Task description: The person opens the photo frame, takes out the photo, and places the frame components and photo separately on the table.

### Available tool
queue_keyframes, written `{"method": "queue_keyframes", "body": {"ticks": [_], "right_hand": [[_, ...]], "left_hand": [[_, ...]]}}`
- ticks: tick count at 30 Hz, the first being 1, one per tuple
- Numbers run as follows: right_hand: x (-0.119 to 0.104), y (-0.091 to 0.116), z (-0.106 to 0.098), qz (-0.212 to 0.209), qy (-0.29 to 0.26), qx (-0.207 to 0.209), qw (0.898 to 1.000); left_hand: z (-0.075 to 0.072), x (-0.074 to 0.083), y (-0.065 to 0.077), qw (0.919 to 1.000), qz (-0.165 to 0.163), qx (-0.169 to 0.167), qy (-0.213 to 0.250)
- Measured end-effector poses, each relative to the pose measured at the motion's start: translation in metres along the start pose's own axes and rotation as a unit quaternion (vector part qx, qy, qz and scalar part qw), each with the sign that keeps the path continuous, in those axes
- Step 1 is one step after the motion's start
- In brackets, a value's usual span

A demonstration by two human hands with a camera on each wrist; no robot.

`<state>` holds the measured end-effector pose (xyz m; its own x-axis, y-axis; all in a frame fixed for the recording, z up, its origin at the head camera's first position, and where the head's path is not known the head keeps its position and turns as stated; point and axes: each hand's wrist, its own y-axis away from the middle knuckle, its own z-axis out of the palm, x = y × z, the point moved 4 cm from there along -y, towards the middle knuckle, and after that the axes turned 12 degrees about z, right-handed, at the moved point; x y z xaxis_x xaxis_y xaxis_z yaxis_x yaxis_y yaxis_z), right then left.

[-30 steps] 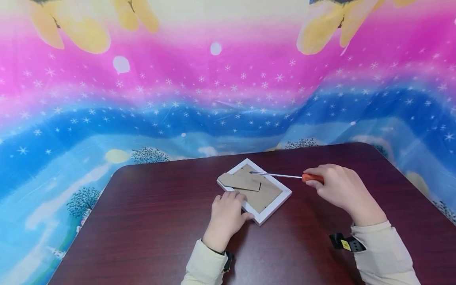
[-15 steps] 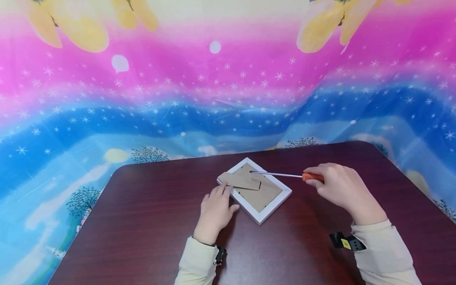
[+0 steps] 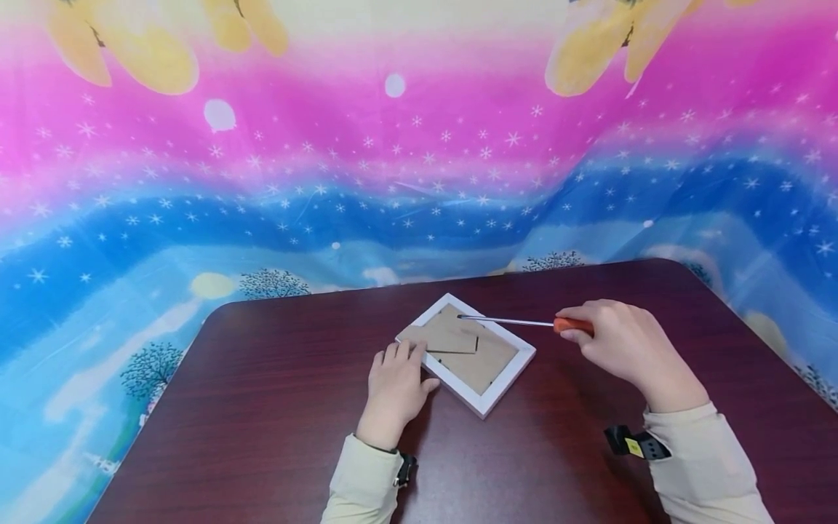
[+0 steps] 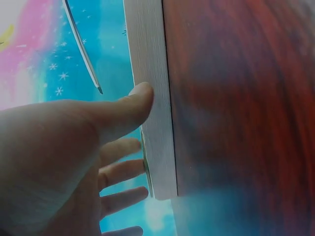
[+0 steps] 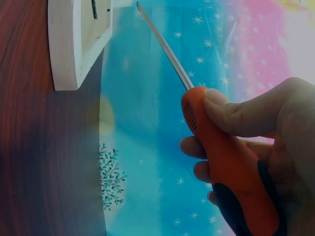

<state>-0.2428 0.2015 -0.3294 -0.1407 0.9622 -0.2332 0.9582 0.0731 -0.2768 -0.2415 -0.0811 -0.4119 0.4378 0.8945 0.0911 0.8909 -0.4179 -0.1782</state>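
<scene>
My right grip (image 3: pixel 618 349) is curled round the screwdriver (image 5: pixel 224 155), tip over the picture frame (image 3: pixel 486 367). The frame lies against my left grip (image 3: pixel 396 382), fingers spread. I guess I'm steadying it; next calls for careful aiming.

The head view looks forward and down over the table (image 3: pixel 262 386), far enough back to take in the left hand (image 3: pixel 395 387), right hand (image 3: pixel 622 342) and curtain (image 3: pixel 419 167). Both wrist views look from close in, with the scene turned sideways: the left past the picture frame (image 4: pixel 150 54), the right along the screwdriver (image 5: pixel 204 123), and both things show in each.
</scene>
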Motion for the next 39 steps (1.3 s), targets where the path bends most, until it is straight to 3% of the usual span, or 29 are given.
{"method": "queue_keyframes", "body": {"ticks": [7,13,18,24,39], "right_hand": [[0.001,0.0,0.0,-0.003,0.003,0.003,1.0],[0.0,0.0,-0.001,-0.006,0.002,0.007,1.0],[-0.001,0.0,-0.001,-0.006,0.003,0.006,1.0],[-0.001,0.0,-0.001,-0.005,0.005,0.005,1.0],[-0.002,0.0,-0.001,-0.003,0.006,0.003,1.0]], "left_hand": [[-0.001,0.003,0.0,0.9997,0.002,0.023,-0.002],[0.0,0.002,0.0,0.9994,-0.007,0.018,0.03],[0.0,0.002,0.0,0.9992,-0.015,0.019,0.03],[-0.001,0.007,0.002,0.9994,-0.029,0.02,0.003],[0.0,0.026,0.002,0.9948,-0.085,-0.024,-0.051]]}}
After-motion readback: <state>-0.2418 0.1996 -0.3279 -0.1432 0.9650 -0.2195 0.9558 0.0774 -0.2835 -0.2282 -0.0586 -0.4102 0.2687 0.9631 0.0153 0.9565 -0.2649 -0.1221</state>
